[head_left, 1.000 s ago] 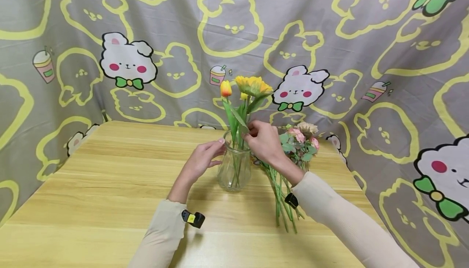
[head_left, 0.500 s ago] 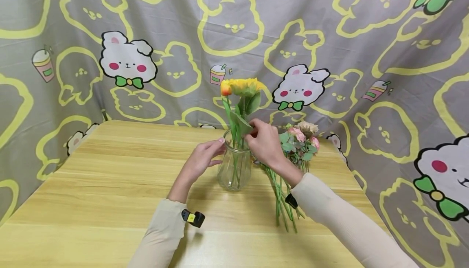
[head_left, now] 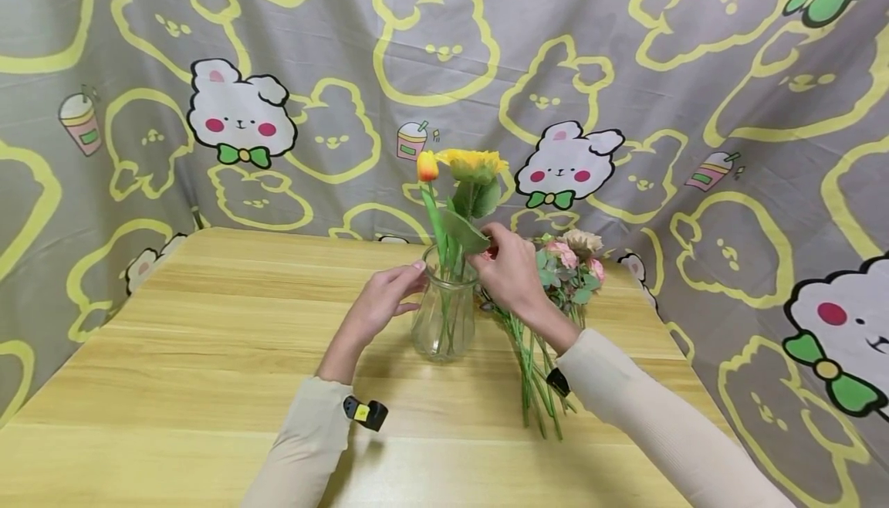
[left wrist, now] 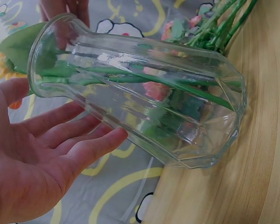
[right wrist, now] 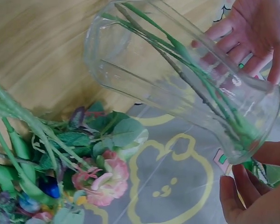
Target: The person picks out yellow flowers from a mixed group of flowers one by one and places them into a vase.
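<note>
A clear glass vase (head_left: pixel 444 330) stands upright on the table, holding a red-and-yellow tulip (head_left: pixel 427 167) and a yellow sunflower (head_left: pixel 478 164) with broad green leaves. Beside the vase's neck, my left hand (head_left: pixel 378 303) has its fingers extended and its thumb at the rim. In the left wrist view, that left hand (left wrist: pixel 42 154) lies palm toward the glass with fairly straight fingers. At the right of the mouth, my right hand (head_left: pixel 510 272) pinches the sunflower by its stem or lower leaf; the exact grip is partly hidden. Several green stems (right wrist: pixel 177 60) run down inside the glass.
Right of the vase lies a bunch of artificial flowers (head_left: pixel 569 261), pink and cream blooms away from me, long green stems (head_left: pixel 535 384) toward me beneath my right forearm. A patterned grey curtain (head_left: pixel 312 45) hangs behind the wooden table (head_left: pixel 229 323).
The sunflower head swings left toward the tulip, then slightly back right. My right hand shifts a little right with the leaf beside it. My left hand stays at the vase.
</note>
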Tool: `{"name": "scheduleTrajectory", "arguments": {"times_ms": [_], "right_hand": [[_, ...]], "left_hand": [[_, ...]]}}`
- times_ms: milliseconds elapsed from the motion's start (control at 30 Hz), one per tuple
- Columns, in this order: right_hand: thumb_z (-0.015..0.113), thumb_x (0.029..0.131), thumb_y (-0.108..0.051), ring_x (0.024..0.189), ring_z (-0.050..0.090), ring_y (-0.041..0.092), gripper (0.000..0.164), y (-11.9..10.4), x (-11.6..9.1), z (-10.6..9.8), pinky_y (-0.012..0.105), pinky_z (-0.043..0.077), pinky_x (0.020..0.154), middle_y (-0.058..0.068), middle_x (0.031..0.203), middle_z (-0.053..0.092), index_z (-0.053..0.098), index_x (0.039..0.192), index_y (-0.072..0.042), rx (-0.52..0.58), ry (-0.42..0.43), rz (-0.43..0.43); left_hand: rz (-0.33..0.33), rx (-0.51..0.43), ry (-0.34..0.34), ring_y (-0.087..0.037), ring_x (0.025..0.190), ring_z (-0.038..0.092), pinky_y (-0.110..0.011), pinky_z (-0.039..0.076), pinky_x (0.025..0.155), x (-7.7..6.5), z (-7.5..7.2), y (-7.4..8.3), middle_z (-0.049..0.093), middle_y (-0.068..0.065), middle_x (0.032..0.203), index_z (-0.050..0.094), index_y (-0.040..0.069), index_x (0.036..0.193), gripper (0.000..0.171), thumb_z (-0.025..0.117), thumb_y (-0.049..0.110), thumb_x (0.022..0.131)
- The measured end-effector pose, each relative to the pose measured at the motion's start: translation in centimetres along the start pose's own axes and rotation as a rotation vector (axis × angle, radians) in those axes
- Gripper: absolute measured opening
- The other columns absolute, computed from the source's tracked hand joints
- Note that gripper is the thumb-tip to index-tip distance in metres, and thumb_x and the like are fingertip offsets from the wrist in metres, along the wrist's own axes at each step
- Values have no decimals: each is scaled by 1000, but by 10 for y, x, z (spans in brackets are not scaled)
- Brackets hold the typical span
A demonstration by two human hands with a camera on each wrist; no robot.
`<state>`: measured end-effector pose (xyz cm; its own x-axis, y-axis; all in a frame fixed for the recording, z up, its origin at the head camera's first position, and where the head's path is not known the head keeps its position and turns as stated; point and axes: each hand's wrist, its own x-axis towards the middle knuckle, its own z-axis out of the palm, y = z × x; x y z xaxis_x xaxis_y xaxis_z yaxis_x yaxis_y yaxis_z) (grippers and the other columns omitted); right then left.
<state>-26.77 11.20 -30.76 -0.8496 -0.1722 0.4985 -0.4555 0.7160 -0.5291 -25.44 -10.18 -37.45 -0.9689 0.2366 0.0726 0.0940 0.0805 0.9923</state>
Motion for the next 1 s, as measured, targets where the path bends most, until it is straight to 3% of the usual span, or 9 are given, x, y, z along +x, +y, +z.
{"name": "scheduleTrajectory", "arguments": {"times_ms": [267, 500, 767, 1000], "right_hand": [[76, 91, -17, 76, 71, 26, 27, 11, 1, -1, 38, 60, 62, 14, 90, 75, 67, 113, -3, 20, -52, 106], [67, 96, -16, 83, 72, 27, 23, 14, 1, -9, 39, 59, 67, 13, 95, 75, 68, 116, -5, 62, -81, 174], [57, 98, -12, 89, 71, 29, 32, 24, -1, -18, 39, 58, 70, 16, 106, 73, 61, 128, -2, 91, -103, 203], [55, 98, -12, 88, 70, 28, 33, 33, 1, -23, 37, 58, 68, 15, 108, 73, 62, 128, -2, 75, -95, 238]], "left_hand": [[-7, -6, 5, -34, 136, 54, -45, 56, 104, 0, 0, 0, 57, -21, 144, 56, 0, 141, 68, 50, 56, 103], [-5, -18, 5, -35, 137, 54, -46, 56, 104, 1, 1, 0, 57, -23, 144, 57, -1, 140, 66, 50, 54, 104], [-11, -17, 2, -35, 137, 54, -45, 55, 104, 2, 1, -1, 57, -22, 144, 57, -1, 140, 66, 49, 54, 104], [-9, -24, 6, -35, 137, 54, -44, 56, 103, 0, 1, 0, 57, -22, 145, 57, -1, 139, 66, 50, 54, 104]]}}
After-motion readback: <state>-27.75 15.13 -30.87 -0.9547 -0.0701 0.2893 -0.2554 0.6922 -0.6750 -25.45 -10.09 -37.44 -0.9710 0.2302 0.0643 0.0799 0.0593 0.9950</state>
